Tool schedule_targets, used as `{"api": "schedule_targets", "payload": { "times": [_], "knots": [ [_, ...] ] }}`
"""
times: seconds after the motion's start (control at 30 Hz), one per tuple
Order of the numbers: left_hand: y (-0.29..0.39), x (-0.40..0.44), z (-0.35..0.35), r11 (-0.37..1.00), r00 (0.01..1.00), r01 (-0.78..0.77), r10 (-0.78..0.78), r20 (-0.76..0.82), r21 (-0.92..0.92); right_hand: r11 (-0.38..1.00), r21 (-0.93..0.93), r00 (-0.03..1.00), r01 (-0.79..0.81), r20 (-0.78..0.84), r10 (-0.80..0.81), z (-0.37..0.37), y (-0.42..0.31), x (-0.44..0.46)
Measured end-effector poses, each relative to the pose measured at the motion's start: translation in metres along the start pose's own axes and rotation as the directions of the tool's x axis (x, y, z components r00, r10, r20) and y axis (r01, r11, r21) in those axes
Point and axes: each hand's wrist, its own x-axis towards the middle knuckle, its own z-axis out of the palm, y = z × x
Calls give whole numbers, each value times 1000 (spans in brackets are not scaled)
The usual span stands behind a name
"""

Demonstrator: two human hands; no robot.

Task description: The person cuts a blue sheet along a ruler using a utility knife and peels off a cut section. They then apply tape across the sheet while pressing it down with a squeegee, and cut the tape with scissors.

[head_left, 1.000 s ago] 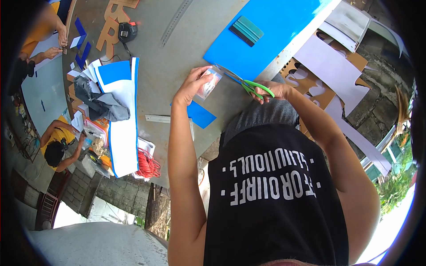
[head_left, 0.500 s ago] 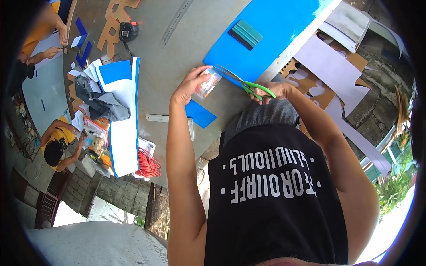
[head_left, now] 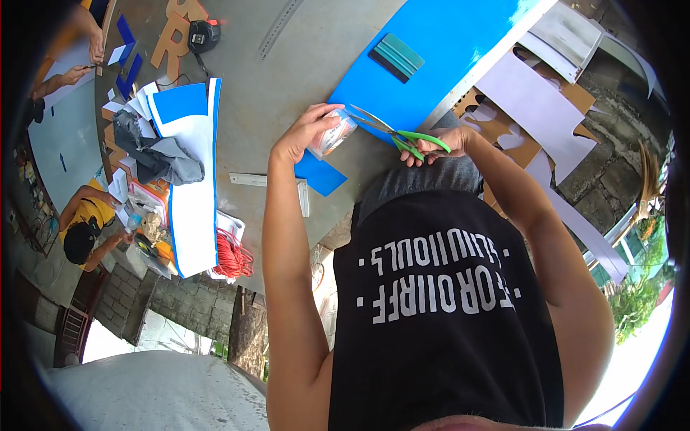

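Note:
My left hand point(head_left: 300, 135) is closed around a small clear plastic packet point(head_left: 332, 138) with orange and blue print. In my right hand point(head_left: 440, 146) is a pair of scissors point(head_left: 419, 139) with green handles. Their blades are apart and point toward the packet's upper corner; I cannot tell whether they touch it. Beneath the blades lies a large glossy blue sheet point(head_left: 445, 36), with a teal squeegee point(head_left: 397, 57) resting on it. A smaller blue piece point(head_left: 321, 174) lies on the table below the packet, beside a metal square point(head_left: 267, 179).
Left of my arm lie a white-and-blue panel point(head_left: 194, 215), a dark grey cloth point(head_left: 154, 154) and red cord point(head_left: 232, 255). A tape measure point(head_left: 204, 36) and a ruler point(head_left: 278, 29) are farther up. White and brown offcuts point(head_left: 539, 115) lie right. Two other people work at left.
The view has shifted slightly, so the left-side table items appear a little farther left and higher. Both hands keep their holds, and the scissor blades remain apart.

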Motion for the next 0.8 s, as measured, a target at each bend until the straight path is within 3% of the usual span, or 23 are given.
{"api": "schedule_targets", "payload": {
  "times": [0.43, 0.6, 0.8],
  "knots": [
    [0, -2, -3, 1000, 999, -15, 15, 33, 5, 1000, 19, 999, -7, 45, 6, -2, 1, 4],
    [5, -8, -2, 990, 989, 138, -139, 52, 22, 1000, 22, 999, 7, 48, -8, 2, 3, 4],
    [7, -7, 0, 991, 990, 110, -117, 83, 79, 1000, -4, 998, -15, 68, 15, 0, 7, 7]
  ]
}}
